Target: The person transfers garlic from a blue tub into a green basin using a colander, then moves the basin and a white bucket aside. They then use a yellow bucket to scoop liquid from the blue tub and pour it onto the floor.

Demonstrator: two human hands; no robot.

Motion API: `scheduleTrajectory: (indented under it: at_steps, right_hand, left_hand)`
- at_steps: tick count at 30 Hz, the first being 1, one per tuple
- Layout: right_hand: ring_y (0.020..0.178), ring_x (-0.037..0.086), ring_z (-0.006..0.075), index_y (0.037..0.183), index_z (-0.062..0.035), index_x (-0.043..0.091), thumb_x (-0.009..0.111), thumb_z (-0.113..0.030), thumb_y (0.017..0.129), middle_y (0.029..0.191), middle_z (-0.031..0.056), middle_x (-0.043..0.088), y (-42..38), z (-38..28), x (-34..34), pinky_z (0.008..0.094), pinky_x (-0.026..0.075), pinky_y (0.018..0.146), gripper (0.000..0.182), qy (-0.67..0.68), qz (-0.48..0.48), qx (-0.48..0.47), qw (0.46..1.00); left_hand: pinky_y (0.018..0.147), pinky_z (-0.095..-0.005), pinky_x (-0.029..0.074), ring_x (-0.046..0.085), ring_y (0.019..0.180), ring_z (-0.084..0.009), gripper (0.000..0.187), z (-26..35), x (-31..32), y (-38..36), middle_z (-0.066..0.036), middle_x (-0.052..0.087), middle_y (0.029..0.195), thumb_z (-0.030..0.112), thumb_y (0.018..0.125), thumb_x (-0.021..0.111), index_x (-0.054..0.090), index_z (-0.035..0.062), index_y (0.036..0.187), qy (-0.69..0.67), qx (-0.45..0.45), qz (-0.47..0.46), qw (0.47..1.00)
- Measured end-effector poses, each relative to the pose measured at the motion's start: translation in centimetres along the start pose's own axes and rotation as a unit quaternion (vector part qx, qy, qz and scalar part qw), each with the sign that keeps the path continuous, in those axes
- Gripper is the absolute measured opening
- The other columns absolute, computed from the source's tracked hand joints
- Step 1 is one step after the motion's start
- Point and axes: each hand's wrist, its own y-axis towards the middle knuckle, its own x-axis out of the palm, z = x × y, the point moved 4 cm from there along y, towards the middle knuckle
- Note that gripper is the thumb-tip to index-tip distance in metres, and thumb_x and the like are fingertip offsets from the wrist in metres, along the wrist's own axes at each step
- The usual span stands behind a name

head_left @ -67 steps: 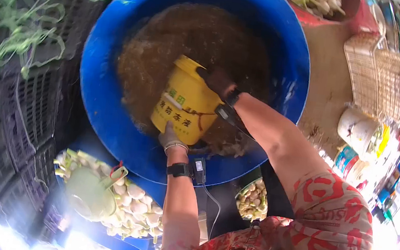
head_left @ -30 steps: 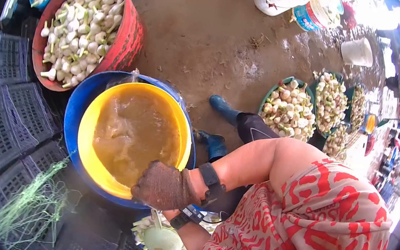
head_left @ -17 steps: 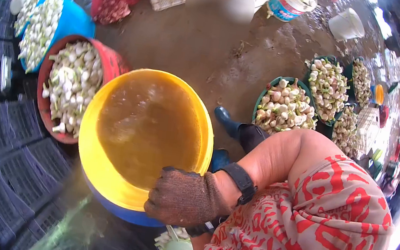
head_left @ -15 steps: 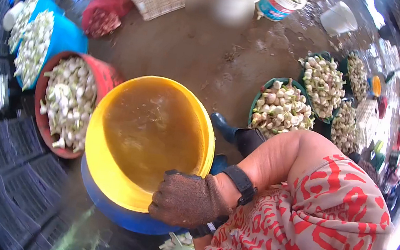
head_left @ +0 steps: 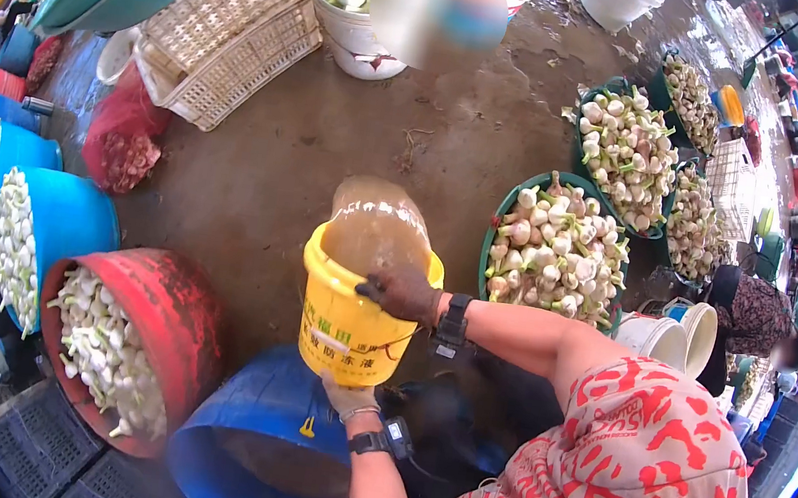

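Note:
Brown water (head_left: 376,231) spills over the far rim of a tilted yellow bucket (head_left: 336,306) with printed lettering. My gloved right hand (head_left: 403,292) is closed on the bucket's near rim. Under its base, my left hand (head_left: 347,398) grips the bottom edge, the fingers partly hidden. Straps circle both wrists. Just below the bucket stands a large blue tub (head_left: 245,385), with some murky liquid inside.
A red tub (head_left: 178,316) of garlic bulbs leans at left, beside blue tubs (head_left: 79,227) of garlic. Green baskets of garlic (head_left: 559,255) stand at right. A white plastic crate (head_left: 233,56), white buckets and a red mesh sack (head_left: 126,138) lie ahead on the wet floor (head_left: 274,202).
The yellow bucket, full of brown water above the blue tub, has moved forward and tipped away from me. Water now pours out. My left hand has come into view beneath it.

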Motion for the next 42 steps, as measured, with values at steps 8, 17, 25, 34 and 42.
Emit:
scheduleTrajectory:
  at_steps: [8,17,25,34,42]
  right_hand:
    - [0.066,0.06,0.0141,0.09,0.0011,0.066,0.063,-0.039,0.084,0.075,0.0103,0.066,6.3,15.6,-3.8,0.0305,0.047,0.061,0.04,0.3,0.225,0.159,0.913]
    - [0.075,0.058,0.0115,0.094,-0.0001,0.066,0.063,-0.037,0.085,0.087,0.0057,0.065,7.8,18.5,-10.4,0.029,0.048,0.068,0.039,0.391,0.311,0.105,0.86]
    - [0.079,0.062,0.0169,0.102,0.0019,0.063,0.06,-0.041,0.086,0.093,0.0088,0.066,10.9,11.9,-3.1,0.0304,0.05,0.072,0.046,0.599,0.184,0.139,0.767]
    - [0.07,0.061,0.0378,0.077,-0.0053,0.062,0.058,-0.036,0.084,0.074,0.0172,0.063,12.3,-2.2,-1.9,0.0431,0.047,0.059,0.032,-0.008,0.184,-0.102,0.977]
    - [0.08,0.064,0.0314,0.084,-0.0094,0.062,0.057,-0.029,0.08,0.081,0.013,0.065,22.0,5.6,-1.9,0.0463,0.05,0.067,0.021,-0.089,-0.12,-0.251,0.956]
  left_hand:
    - [0.081,-0.0384,0.049,0.06,0.093,-0.0236,0.059,0.8,13.3,5.0,-0.014,0.058,0.107,0.038,0.081,0.064,0.047,-0.0051,0.118,0.223,0.156,-0.092,0.958]
    - [0.089,-0.038,0.043,0.053,0.101,-0.0271,0.057,1.6,24.9,-0.9,-0.016,0.055,0.111,0.029,0.078,0.066,0.046,-0.004,0.12,0.508,0.433,-0.136,0.732]
    - [0.101,-0.0448,0.031,0.041,0.119,-0.0363,0.052,6.8,27.6,-10.4,-0.022,0.044,0.129,0.016,0.076,0.062,0.047,-0.0038,0.122,0.562,0.614,-0.056,0.551]
    - [0.092,-0.0396,0.041,0.049,0.109,-0.0262,0.061,11.7,23.1,4.2,-0.014,0.049,0.117,0.038,0.081,0.064,0.042,0.0013,0.125,0.441,0.334,-0.113,0.826]
    - [0.079,-0.0385,0.05,0.06,0.094,-0.0285,0.048,8.2,30.5,21.7,-0.018,0.056,0.112,-0.001,0.078,0.051,0.043,-0.0039,0.125,0.519,0.247,0.162,0.802]
